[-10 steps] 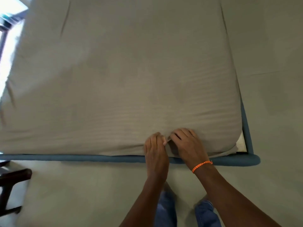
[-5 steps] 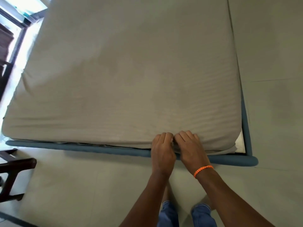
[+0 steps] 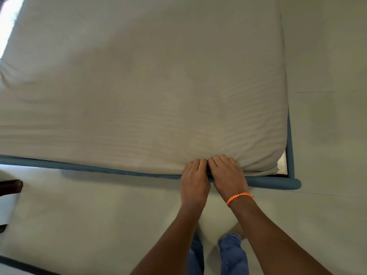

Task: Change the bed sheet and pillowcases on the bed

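Item: bed sheet (image 3: pixel 143 100), its edge under my fingertips, my left hand (image 3: pixel 193 180) and right hand (image 3: pixel 228 175) curled pinching it side by side; risk: an uneven tug may wrinkle it.

fingertips (image 3: pixel 200 162) hidden under sheet (image 3: pixel 139 86), chair (image 3: pixel 11 187) cropped

- Bed sheet (image 3: pixel 139 86) lies over the mattress, which sits inside the bed frame (image 3: pixel 274 181).
- Left hand (image 3: pixel 194 181) and right hand (image 3: pixel 228 175) touch side by side at the sheet's near edge, toward the near right corner.
- Chair (image 3: pixel 11 187) on the floor (image 3: pixel 89 215), far left, before the frame.
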A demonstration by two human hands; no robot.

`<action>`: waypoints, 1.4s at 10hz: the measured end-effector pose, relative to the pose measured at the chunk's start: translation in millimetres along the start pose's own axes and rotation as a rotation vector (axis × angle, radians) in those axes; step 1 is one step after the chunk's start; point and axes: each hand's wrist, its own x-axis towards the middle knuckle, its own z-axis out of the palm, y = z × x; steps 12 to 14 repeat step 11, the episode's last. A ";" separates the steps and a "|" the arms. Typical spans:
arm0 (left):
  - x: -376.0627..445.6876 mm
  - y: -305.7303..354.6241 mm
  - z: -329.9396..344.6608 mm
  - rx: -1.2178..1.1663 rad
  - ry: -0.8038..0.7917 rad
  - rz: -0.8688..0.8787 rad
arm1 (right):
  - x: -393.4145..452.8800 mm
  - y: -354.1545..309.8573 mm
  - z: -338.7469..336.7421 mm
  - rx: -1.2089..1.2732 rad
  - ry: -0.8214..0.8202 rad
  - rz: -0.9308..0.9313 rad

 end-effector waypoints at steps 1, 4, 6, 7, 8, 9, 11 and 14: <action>-12.5 -2.4 -0.6 -0.018 0.016 0.029 | -1.8 -3.3 -5.9 -0.070 -0.046 -0.013; -5.6 1.7 -3.9 0.067 -0.067 0.107 | -18.6 -12.6 -9.2 -0.033 -0.123 0.132; -11.9 -11.9 -7.2 0.166 -0.195 0.144 | -26.0 -18.2 -8.7 -0.101 -0.261 0.229; 6.3 -12.6 -23.1 0.185 -0.205 0.117 | -10.1 -20.9 -27.8 -0.145 -0.319 0.311; 16.4 -23.5 -25.5 0.127 -0.344 0.078 | 6.7 -16.5 -48.6 -0.085 -0.400 0.458; 23.2 -24.2 -37.6 0.043 -0.471 0.041 | 18.0 -10.0 -58.0 -0.172 -0.426 0.446; 39.6 4.8 -49.1 0.130 -0.383 -0.195 | 39.6 21.6 -60.3 0.003 -0.646 0.265; 39.6 4.8 -49.1 0.130 -0.383 -0.195 | 39.6 21.6 -60.3 0.003 -0.646 0.265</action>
